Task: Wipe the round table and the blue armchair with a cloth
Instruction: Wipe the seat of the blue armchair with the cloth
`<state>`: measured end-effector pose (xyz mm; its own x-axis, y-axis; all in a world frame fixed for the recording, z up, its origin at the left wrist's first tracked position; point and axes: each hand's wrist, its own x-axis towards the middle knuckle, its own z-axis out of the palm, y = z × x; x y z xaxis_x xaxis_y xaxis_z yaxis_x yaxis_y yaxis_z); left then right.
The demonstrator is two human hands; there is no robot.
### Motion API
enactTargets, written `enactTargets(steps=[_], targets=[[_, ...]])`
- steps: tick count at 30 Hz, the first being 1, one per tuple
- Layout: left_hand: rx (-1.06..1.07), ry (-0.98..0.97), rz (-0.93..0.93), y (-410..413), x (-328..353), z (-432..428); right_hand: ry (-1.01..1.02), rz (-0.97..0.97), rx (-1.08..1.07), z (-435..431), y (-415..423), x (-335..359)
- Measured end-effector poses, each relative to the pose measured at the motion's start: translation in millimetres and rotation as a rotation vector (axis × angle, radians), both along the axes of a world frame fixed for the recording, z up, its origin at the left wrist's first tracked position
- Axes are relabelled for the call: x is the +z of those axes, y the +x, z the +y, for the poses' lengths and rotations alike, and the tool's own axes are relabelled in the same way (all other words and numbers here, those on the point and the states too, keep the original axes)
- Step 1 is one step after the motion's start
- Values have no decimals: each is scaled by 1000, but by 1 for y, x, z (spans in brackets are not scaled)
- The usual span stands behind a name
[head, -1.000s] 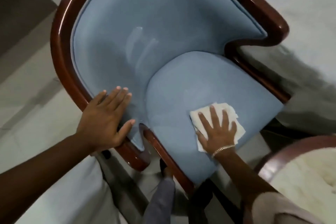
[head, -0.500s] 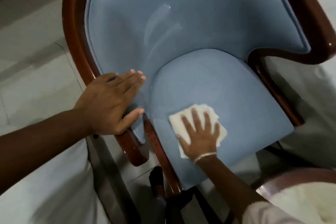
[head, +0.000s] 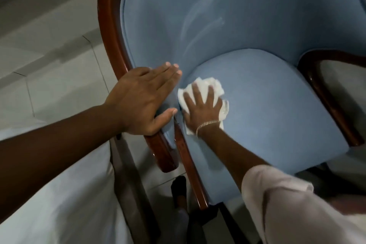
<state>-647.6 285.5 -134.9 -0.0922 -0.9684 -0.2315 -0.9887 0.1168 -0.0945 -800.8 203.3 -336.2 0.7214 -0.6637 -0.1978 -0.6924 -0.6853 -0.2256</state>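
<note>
Head cam: I see the blue armchair (head: 247,31) filling the frame, seat cushion (head: 273,109) toward the lower right, dark wood frame (head: 111,31) round it. R hand (head: 202,108) lies flat w/ fingers spread, pressing the white cloth (head: 213,85) onto the seat's left edge, bunched under the palm. L hand (head: 142,101) flat, fingers together, lies over the armrest, thumb just beside the cloth. Gold bracelet (head: 207,125) on R wrist. Pale streaks on the backrest.

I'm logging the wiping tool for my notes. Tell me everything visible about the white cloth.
The white cloth looks like thin, soft fabric or paper, crumpled and bunched rather than folded flat. It lies on the blue seat cushion near its left edge, pressed down by the right hand, whose spread fingers cover its middle. Its edges stick out around the hand.
</note>
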Motion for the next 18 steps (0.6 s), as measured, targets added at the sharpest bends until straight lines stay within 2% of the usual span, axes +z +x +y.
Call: enactTargets(steps=[2,6,10,12,14,16,18], targets=[[4,13,-13,-2,3,1,-7,-19,80,38,-32,7],[26,18,-19,-4,9,2,20,138,254,87,-79,7],[20,38,-21,-7,9,2,41,132,240,85,-124,6],[14,34,-26,-7,9,4,26,96,62,69,-152,4],[20,33,-21,-6,7,4,40,63,-287,32,-168,7],[0,22,-26,-5,4,4,78,67,-611,-20,-157,6],[-8,-6,-33,-3,2,5,102,30,-791,-63,-126,3]])
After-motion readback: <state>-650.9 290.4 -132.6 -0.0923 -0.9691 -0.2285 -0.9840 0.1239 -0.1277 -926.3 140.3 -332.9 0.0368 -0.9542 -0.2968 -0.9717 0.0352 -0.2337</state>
